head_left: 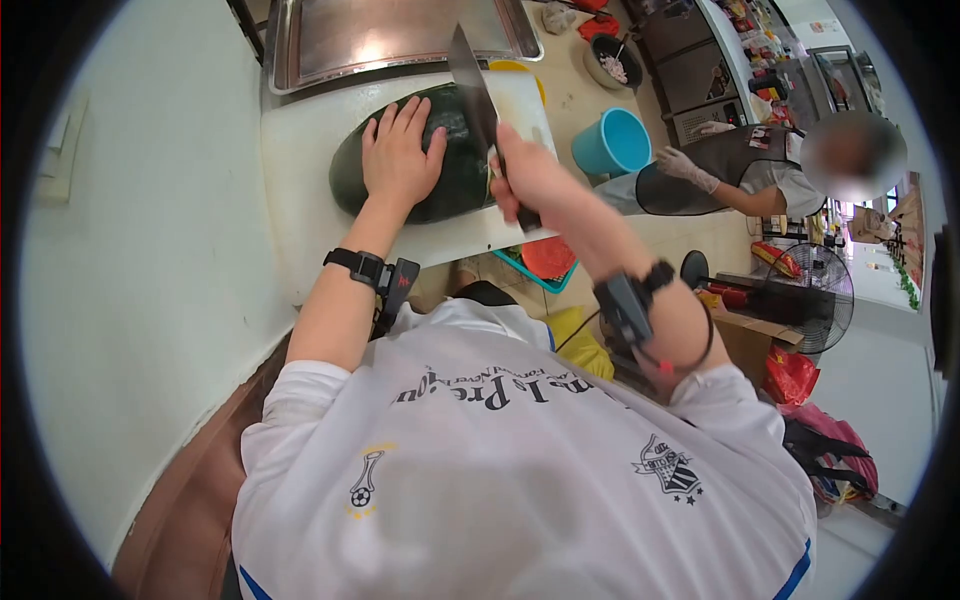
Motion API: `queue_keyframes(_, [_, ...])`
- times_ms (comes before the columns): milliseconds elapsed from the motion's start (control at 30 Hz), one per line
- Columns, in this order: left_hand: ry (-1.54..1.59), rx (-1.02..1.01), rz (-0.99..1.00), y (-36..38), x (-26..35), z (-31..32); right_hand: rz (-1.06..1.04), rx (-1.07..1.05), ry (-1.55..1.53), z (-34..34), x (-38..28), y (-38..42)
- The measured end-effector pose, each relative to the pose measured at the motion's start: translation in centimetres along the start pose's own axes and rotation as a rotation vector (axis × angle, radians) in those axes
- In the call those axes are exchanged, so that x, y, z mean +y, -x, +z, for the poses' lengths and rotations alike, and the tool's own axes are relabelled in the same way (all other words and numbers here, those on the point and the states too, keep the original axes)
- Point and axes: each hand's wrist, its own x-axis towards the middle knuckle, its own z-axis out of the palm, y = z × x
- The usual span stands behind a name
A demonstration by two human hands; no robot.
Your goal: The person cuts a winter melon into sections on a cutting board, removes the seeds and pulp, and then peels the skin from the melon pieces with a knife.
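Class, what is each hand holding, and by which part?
The right hand grips the knife by its handle; the left hand only rests on the dark green melon.

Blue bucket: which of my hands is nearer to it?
Right. Your right hand, gripping the knife, is left of the bucket in the picture; your left hand, on the melon, is farther left.

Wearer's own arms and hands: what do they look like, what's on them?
Left hand and right hand are ungloved. Short white sleeves, left sleeve and right sleeve. Each forearm wears a black strap with a boxy dark device: left device, right device. A thin black cable loops along the right forearm.
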Motion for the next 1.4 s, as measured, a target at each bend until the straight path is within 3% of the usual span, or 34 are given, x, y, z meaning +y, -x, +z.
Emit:
queue_keyframes(33, [-0.001,0.007,0.009,0.1,-0.1,0.0,0.003,-0.003,0.002,-0.1,-1.2,-1.4])
queue_keyframes(100, [-0.013,0.003,-0.002,0.2,-0.2,-0.2,0.203,-0.069,-0.123,-0.1,-3.9,-3.0])
queue_keyframes(400, [-0.018,-0.013,-0.037,0.2,0.0,-0.3,0.316,-0.051,-0.112,-1.8,-4.1,0.6])
queue_keyframes(733, [-0.021,-0.037,-0.036,-0.1,0.3,-0.1,0.16,0.001,-0.084,0.3,-0.2,-0.4])
queue_keyframes(967, [-0.035,-0.025,-0.034,0.1,-0.1,0.2,-0.095,0.035,-0.053,1.4,3.8,-0.7])
queue_keyframes(1200, [-0.051,-0.008,-0.06,0.1,-0.2,0.3,-0.111,0.033,-0.074,1.5,6.2,0.3])
queue_keyframes(1400, [-0.043,-0.01,-0.066,0.0,-0.2,0.1,0.004,-0.017,-0.143,1.3,8.5,3.7])
